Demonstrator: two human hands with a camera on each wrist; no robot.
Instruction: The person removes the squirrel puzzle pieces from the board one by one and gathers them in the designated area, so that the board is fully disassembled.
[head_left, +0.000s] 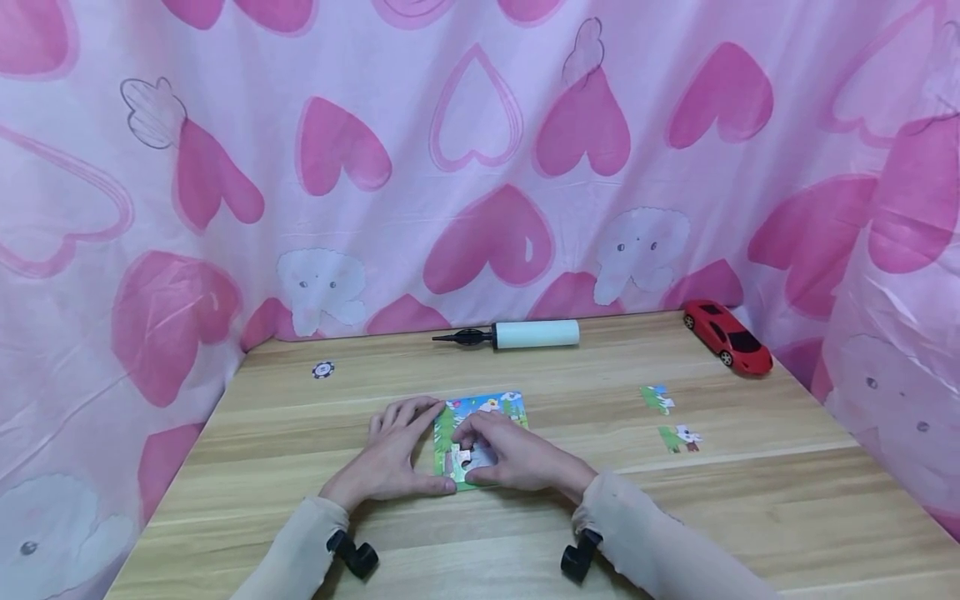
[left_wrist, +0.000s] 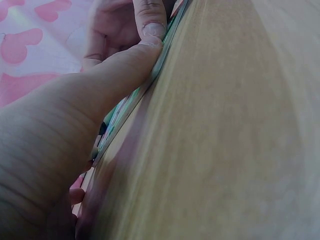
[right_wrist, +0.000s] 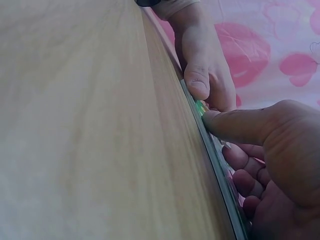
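A jigsaw puzzle board (head_left: pixel 480 402) with a colourful cartoon picture lies on the table, a grey bare patch showing in its lower part. My left hand (head_left: pixel 393 454) holds the board along its left side, index finger at the far corner and thumb on the near one. Above the board, my right hand (head_left: pixel 517 457) has its thumb and curled fingers around a green-and-white puzzle piece (head_left: pixel 460 463) beside the grey patch. In the right wrist view, the right thumb (right_wrist: pixel 235 125) touches the board's near edge (right_wrist: pixel 212 155). The left thumb (left_wrist: pixel 135 62) presses that edge in the left wrist view.
Two loose puzzle pieces, one upper (head_left: pixel 657 399) and one lower (head_left: pixel 680 438), lie to the right. A red toy car (head_left: pixel 727 337) stands at the back right. A hand pump (head_left: pixel 536 334) and a poker chip (head_left: pixel 323 370) lie near the rear, before a pink heart-patterned curtain (head_left: pixel 487 242).
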